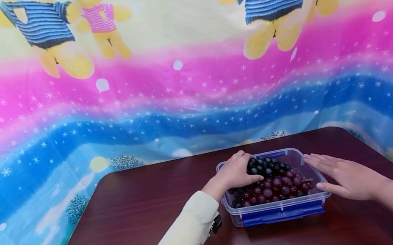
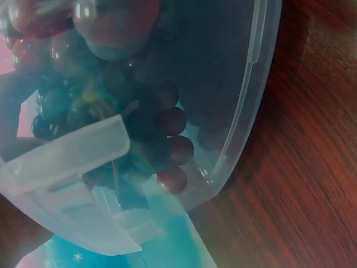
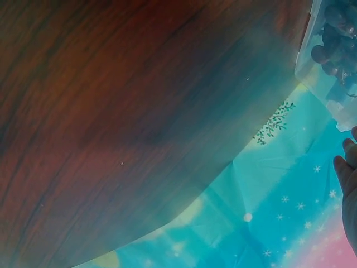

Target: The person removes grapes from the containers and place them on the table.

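Observation:
A clear plastic food container (image 1: 237, 219) with blue side latches stands on the table, its top uncovered. Black grapes (image 1: 268, 166) lie along its far side, and red grapes (image 1: 278, 186) fill the near side. My left hand (image 1: 236, 172) reaches in over the left rim and grips the left end of the black bunch, thumb on the near side, fingertips partly hidden. In the left wrist view the container's corner and a clear flap (image 2: 72, 151) cover part of the grapes. My right hand (image 1: 347, 175) is held flat with straight fingers, fingertips right at the container's right rim.
The dark red wooden table (image 1: 148, 207) has rounded far corners. Behind it hangs a printed cloth (image 1: 174, 79) with bears and snowflakes, close to the table's far edge. A blue latch (image 1: 282, 214) hangs down along the container's near side.

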Available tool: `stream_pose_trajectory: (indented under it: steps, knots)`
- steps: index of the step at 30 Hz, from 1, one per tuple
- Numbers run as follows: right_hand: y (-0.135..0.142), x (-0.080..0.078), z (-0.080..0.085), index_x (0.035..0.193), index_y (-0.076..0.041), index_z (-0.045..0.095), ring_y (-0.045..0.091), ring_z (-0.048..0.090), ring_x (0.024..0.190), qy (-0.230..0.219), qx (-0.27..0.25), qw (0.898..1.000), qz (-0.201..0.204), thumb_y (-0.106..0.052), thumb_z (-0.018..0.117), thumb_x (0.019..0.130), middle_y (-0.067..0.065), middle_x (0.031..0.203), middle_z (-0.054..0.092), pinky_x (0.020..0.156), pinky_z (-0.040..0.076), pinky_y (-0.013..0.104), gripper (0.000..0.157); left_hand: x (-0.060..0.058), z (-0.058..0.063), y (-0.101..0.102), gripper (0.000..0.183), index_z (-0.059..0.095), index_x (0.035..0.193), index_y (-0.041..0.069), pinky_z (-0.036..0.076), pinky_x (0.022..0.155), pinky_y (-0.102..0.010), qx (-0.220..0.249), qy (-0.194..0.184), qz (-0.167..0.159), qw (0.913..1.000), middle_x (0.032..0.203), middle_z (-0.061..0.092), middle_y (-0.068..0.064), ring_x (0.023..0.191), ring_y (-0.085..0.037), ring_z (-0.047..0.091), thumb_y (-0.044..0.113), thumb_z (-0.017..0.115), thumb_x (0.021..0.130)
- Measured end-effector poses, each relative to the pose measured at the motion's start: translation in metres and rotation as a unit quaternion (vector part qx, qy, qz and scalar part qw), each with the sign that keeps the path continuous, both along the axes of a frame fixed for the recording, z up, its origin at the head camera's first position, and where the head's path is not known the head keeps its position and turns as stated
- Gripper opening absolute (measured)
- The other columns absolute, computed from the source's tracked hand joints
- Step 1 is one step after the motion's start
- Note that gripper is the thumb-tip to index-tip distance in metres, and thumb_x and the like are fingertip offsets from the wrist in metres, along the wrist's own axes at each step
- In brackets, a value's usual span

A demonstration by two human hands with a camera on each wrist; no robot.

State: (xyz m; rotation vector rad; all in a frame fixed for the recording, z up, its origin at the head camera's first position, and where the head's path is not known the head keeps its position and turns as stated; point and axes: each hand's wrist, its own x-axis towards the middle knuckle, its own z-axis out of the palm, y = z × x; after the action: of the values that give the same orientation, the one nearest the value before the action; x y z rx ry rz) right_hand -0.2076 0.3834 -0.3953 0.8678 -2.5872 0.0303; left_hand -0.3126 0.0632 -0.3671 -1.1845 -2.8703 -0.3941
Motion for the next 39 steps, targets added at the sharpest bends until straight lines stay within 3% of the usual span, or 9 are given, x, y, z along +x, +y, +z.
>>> stream_pose_trajectory:
  steps: [5, 26, 39]
  knots:
    - [-0.001, 0.0001, -0.0005, 0.149, -0.007, 0.039, 0.024, 0.041, 0.134, 0.004, -0.002, 1.0, -0.002, -0.036, 0.068, 0.09, 0.016, 0.145, 0.045, 0.107, 0.001, 0.009, 0.072, -0.0021, -0.0023, 0.0007, 0.074, 0.042, 0.147, 0.014, 0.041, 0.102, -0.034, -0.004, -0.018, 0.001, 0.9998, 0.142, 0.049, -0.002, 0.132, -0.018, 0.042, 0.053, 0.065, 0.088]
    - [-0.0021, 0.0004, 0.0017, 0.15, -0.007, 0.037, 0.028, 0.044, 0.131, 0.001, -0.006, 1.0, 0.002, -0.035, 0.069, 0.09, 0.017, 0.145, 0.045, 0.107, 0.002, 0.008, 0.074, -0.0068, -0.0091, 0.0032, 0.075, 0.035, 0.149, 0.016, 0.043, 0.1, -0.031, 0.038, -0.078, -0.027, 0.9959, 0.149, 0.04, 0.0, 0.132, -0.015, 0.043, 0.028, 0.074, 0.087]
    - [-0.003, 0.0008, -0.0005, 0.149, -0.005, 0.038, 0.029, 0.046, 0.13, 0.002, -0.008, 1.0, -0.002, -0.033, 0.07, 0.089, 0.018, 0.143, 0.046, 0.107, 0.002, 0.008, 0.073, -0.0064, -0.0072, -0.0001, 0.069, 0.039, 0.147, 0.015, 0.042, 0.101, -0.03, 0.052, -0.071, -0.044, 0.9952, 0.148, 0.042, -0.002, 0.134, -0.016, 0.041, 0.019, 0.074, 0.088]
